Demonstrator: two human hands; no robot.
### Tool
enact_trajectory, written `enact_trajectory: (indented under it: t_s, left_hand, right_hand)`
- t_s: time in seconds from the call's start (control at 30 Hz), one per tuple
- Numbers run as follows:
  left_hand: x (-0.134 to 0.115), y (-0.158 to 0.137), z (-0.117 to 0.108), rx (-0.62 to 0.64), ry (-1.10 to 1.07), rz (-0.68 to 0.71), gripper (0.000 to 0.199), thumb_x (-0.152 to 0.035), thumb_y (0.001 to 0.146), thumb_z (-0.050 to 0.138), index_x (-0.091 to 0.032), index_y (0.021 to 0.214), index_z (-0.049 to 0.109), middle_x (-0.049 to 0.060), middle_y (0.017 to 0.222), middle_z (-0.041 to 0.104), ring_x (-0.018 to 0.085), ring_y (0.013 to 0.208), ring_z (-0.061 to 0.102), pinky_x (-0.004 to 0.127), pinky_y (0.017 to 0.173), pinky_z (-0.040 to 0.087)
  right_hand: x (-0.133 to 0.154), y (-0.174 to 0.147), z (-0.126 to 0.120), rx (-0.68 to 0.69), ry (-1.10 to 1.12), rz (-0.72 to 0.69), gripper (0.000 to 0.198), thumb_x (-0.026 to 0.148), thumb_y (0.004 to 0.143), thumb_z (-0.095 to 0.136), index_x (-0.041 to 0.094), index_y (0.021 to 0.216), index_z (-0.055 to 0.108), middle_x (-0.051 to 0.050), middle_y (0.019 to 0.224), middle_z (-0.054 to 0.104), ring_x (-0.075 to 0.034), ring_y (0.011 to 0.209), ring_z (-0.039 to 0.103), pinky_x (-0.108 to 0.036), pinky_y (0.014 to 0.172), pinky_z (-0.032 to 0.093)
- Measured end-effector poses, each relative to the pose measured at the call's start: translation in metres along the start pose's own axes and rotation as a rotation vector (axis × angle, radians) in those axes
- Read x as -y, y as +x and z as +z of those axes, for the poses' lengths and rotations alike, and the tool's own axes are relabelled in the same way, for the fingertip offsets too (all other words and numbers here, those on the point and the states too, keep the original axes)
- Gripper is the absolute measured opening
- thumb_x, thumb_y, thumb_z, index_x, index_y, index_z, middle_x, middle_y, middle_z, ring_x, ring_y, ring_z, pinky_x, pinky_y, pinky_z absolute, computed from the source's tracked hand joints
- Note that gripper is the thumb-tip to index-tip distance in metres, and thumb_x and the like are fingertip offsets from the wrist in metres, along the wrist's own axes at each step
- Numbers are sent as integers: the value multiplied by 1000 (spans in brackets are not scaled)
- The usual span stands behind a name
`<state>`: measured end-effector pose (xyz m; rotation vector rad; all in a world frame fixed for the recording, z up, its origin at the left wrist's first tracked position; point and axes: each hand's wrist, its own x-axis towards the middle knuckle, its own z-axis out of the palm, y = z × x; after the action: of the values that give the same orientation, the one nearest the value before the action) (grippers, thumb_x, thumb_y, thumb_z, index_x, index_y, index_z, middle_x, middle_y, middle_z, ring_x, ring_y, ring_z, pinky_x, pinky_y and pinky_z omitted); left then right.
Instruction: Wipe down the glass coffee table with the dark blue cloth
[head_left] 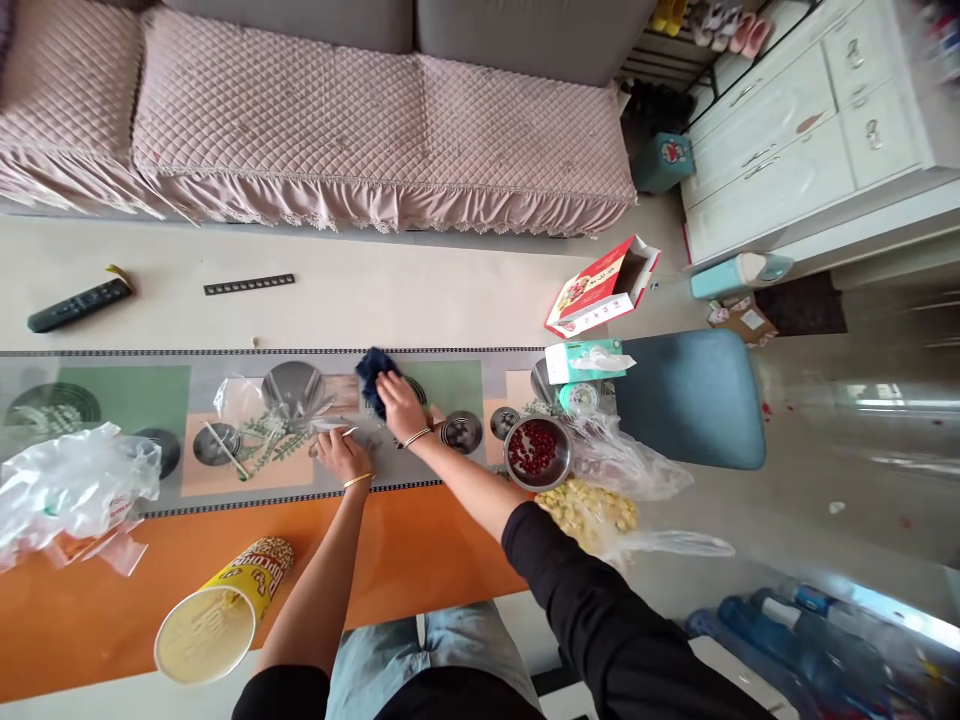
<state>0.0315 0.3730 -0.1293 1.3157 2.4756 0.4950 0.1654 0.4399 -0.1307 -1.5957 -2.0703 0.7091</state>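
My right hand presses on a dark blue cloth, which lies bunched on the patterned table runner. Close by on the left, my left hand rests low over the runner with its fingers drawn together. A small whitish piece shows at its fingertips, too small to name. Crumpled clear plastic lies beyond that hand, near a thin white-and-green stick. Right of my right forearm stands a metal bowl with small red fruits inside.
A popcorn tub lies tipped at the orange table edge. White plastic bags sit far left. A remote and black strip lie at the back. Rightward are a tissue pack, red-white box, bagged yellow pieces and blue stool.
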Motion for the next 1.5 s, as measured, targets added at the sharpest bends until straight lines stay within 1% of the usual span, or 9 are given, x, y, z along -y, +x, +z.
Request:
enact_trajectory:
  t_s: [0.17,0.33,0.57,0.67,0.77,0.9,1.1,1.3,1.5]
  left_hand:
    - [32,-38,-29,-4,31,-56,23,-21,94,39,-19,89,62,11,103,58,28,107,51,39,92,36]
    - [66,-69,-44,80,116,-64,23,-20,94,41,-19,91,64,12,104,59,29,104,51,39,87,35]
    - [86,-74,-37,108,200,0,26,-21,96,40,-19,97,66,14,105,58,30,102,51,40,86,34]
    - [86,-75,-36,106,206,21,27,-22,96,40,-18,98,67,15,105,58,30,102,51,41,86,34]
    - [85,-76,-38,108,209,24,28,-24,97,39,-18,97,67,15,105,58,31,101,51,41,85,35]
    - [82,-75,-40,104,199,12,29,-22,96,38,-18,97,66,16,104,57,31,102,50,41,85,35]
    - [79,-75,-39,113,209,10,30,-22,96,37,-17,97,66,17,106,57,32,103,50,43,87,34]
    - [79,-75,-41,134,195,9,30,-22,96,36,-16,97,65,17,107,56,32,105,49,43,87,34]
    - [81,-75,-38,126,194,14,28,-24,97,36,-18,96,64,16,107,56,32,105,49,43,87,34]
  right_hand:
    - [59,-2,25,-35,227,80,61,2,91,33,22,144,55,-1,147,56,-14,146,40,-36,124,34]
    - [56,16,-17,-203,581,292,61,8,89,30,22,141,58,-1,139,63,-16,129,60,-33,110,49]
    - [-41,12,-122,-419,816,407,64,16,81,36,17,142,56,-6,131,68,-19,112,68,-37,99,57]
    - [-99,-10,-155,-586,684,545,64,16,76,39,15,136,61,-8,127,70,-20,114,67,-39,104,53]
    - [-144,-32,-167,-678,399,743,65,12,73,36,12,132,63,-10,127,69,-22,123,61,-43,111,47]
    - [-167,-45,-152,-613,112,841,67,7,73,35,9,137,59,-15,141,59,-26,139,48,-53,121,33]
    - [-141,-43,-108,-425,-267,713,65,10,85,36,8,149,43,-18,158,38,-29,152,24,-57,124,24]
    - [-70,-60,-60,-387,-212,609,61,15,91,31,8,151,39,-17,161,33,-30,154,18,-58,125,19]
    - [39,-88,13,-208,-60,399,64,12,92,32,16,157,33,-11,163,31,-28,155,17,-55,126,18]
